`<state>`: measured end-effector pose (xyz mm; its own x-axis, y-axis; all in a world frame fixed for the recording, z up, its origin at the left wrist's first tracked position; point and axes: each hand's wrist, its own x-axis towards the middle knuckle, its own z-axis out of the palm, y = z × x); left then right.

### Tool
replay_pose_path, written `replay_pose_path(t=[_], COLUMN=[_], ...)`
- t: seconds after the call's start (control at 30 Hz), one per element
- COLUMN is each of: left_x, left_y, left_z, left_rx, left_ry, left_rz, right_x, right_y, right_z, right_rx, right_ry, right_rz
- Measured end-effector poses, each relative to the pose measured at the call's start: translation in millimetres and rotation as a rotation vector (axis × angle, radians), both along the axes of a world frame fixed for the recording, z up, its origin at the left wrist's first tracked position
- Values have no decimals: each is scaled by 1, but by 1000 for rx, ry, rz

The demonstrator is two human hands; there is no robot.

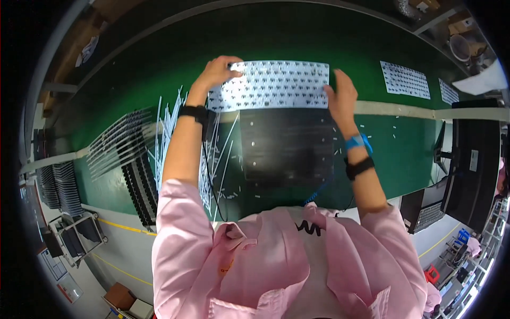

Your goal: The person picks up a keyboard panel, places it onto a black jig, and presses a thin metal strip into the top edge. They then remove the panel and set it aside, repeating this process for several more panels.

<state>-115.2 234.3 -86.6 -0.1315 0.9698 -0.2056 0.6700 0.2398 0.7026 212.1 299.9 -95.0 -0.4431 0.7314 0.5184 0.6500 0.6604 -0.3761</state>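
Observation:
A white keyboard board with rows of small black marks lies across the far side of the green bench. Its upper left corner is between the fingers and thumb of my left hand. My right hand is at the board's right edge, fingers stretched up and thumb apart from them; whether the thumb touches the edge is hard to tell. Just nearer than the board is a dark flat plate with a few small white pieces on it. Long thin white strips lie in a loose heap beside and under my left forearm.
Two more white boards, one larger in view and one near the rim, lie at the far right. Slatted dark racks stand to the left. A pale rail crosses the bench. Small white bits dot the green surface.

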Motion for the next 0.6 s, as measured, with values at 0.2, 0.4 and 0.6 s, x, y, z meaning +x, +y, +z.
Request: replay_pose_path(t=[0.2,0.4,0.6], left_x=[-13,24,-112], left_y=[52,-56,-350], left_z=[-26,70,53], left_rx=[8,235,470], left_ry=[230,363,1163], left_rz=[37,361,912], right_x=[41,60,55], right_y=[-56,-101,-135], right_z=[18,35,59], right_rx=[-327,-543,-618], right_ry=[36,-21,-43], right_rz=[139,212,313])
